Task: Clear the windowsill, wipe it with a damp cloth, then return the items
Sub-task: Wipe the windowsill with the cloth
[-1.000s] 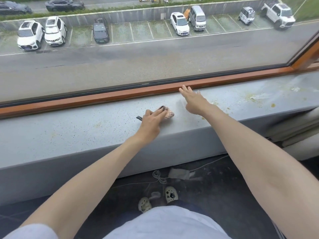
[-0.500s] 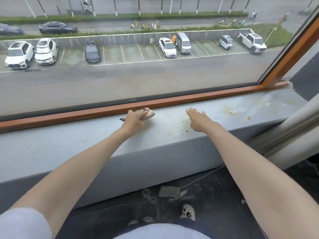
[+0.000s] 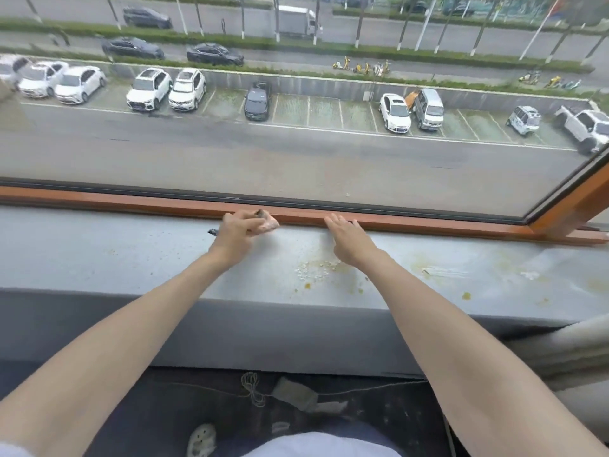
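Observation:
A long grey windowsill point(image 3: 115, 252) runs across the view under a wide window. My left hand point(image 3: 235, 230) grips a small bunched pinkish cloth point(image 3: 267, 225) at the sill's far edge, against the orange-brown window frame point(image 3: 412, 222). My right hand point(image 3: 346, 237) lies flat on the sill just right of it, fingers straight and reaching the frame. Between and below the hands sits a patch of whitish crumbs and yellow stains point(image 3: 314, 270). More yellow spots and a white smear point(image 3: 445, 272) mark the sill to the right.
The window glass stands right behind the frame, with a street and parked cars far below. A slanted orange frame post point(image 3: 570, 206) rises at right. A pale curtain or pipe point(image 3: 560, 347) hangs at lower right. Cables and a small adapter point(image 3: 293, 392) lie on the dark floor.
Both hands have moved back across the sill to the window frame, the left one carrying the cloth with it. The camera has tilted up and shifted left.

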Tool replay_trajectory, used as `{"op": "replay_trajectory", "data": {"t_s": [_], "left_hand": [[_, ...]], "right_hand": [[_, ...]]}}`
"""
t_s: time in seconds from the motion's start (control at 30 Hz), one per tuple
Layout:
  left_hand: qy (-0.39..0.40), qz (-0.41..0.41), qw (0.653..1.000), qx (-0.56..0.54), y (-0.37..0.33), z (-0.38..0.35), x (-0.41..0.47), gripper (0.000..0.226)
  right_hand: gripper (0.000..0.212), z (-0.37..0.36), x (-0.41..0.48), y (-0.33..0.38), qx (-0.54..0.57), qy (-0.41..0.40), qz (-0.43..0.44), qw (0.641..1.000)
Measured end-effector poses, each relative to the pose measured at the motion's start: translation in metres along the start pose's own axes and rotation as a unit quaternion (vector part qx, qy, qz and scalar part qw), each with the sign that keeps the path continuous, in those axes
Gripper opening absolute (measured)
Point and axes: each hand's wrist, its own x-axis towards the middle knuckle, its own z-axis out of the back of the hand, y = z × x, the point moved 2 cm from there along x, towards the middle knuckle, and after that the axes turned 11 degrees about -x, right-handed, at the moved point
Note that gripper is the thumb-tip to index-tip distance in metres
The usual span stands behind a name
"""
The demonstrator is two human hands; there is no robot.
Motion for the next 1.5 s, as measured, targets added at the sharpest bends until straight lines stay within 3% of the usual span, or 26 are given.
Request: {"op": "replay_trajectory", "data": {"t_s": [0.07, 0.17, 0.27, 0.37, 0.43, 0.5, 0.57, 0.6, 0.7, 0.83, 0.97, 1.1, 1.2, 1.3, 1.33, 1.4, 1.5], "left_hand": [[-0.061, 0.093, 0.990, 0.082, 0.011, 0.001, 0.005, 0.041], [-0.059, 0.187, 0.960, 0.198, -0.004, -0.039, -0.006, 0.049], [-0.041, 0.142, 0.971, 0.189, -0.035, -0.085, -0.010, 0.057], [0.055, 0.024, 0.994, 0.095, -0.038, -0.100, -0.008, 0.052], [-0.010, 0.014, 0.995, 0.098, -0.027, -0.088, -0.005, 0.054], [-0.111, 0.132, 0.976, 0.134, -0.020, -0.076, -0.002, 0.053], [-0.139, 0.244, 0.944, 0.174, -0.024, -0.080, 0.001, 0.047], [-0.142, 0.254, 0.938, 0.187, -0.030, -0.088, 0.003, 0.047], [-0.098, 0.196, 0.958, 0.186, -0.038, -0.117, 0.008, 0.060], [0.034, 0.065, 0.997, 0.032, -0.036, -0.124, 0.013, 0.050], [-0.078, 0.129, 0.988, 0.034, -0.018, -0.091, 0.027, 0.051], [-0.048, 0.163, 0.978, 0.123, -0.017, -0.108, 0.033, 0.056], [0.053, 0.074, 0.993, 0.074, -0.025, -0.134, 0.024, 0.056], [0.202, -0.012, 0.978, 0.050, -0.034, -0.141, 0.005, 0.046], [0.200, -0.044, 0.978, 0.038, -0.038, -0.136, 0.002, 0.042], [0.102, -0.081, 0.991, -0.010, -0.038, -0.119, 0.004, 0.037], [-0.017, 0.088, 0.996, 0.030, -0.012, -0.095, 0.006, 0.051]], "right_hand": [[0.062, -0.008, 0.003, -0.001, -0.022, -0.003, 0.012, 1.000], [0.061, -0.012, 0.003, -0.019, -0.017, -0.009, 0.038, 0.999], [0.058, -0.008, 0.006, -0.038, 0.047, -0.021, 0.033, 0.998], [0.047, -0.011, 0.009, -0.041, 0.036, -0.021, 0.058, 0.997], [0.052, -0.016, 0.013, -0.046, 0.042, -0.012, 0.066, 0.997], [0.060, -0.018, 0.017, -0.054, 0.068, 0.002, 0.063, 0.996], [0.064, -0.021, 0.018, -0.059, 0.076, 0.009, 0.076, 0.994], [0.064, -0.026, 0.019, -0.060, 0.075, 0.012, 0.081, 0.994], [0.066, -0.036, 0.020, -0.057, 0.064, -0.009, 0.079, 0.995], [0.059, -0.031, 0.030, -0.055, 0.049, -0.034, 0.064, 0.996], [0.063, -0.036, 0.039, -0.060, 0.046, -0.016, 0.063, 0.997], [0.069, -0.042, 0.042, -0.063, 0.058, 0.009, 0.053, 0.997], [0.070, -0.043, 0.044, -0.064, 0.059, 0.021, 0.043, 0.997], [0.068, -0.042, 0.047, -0.065, 0.058, 0.031, 0.043, 0.997], [0.068, -0.042, 0.048, -0.065, 0.057, 0.031, 0.042, 0.997], [0.069, -0.043, 0.048, -0.066, 0.057, 0.031, 0.039, 0.997], [0.069, -0.047, 0.047, -0.066, 0.045, 0.041, 0.033, 0.998]]}}
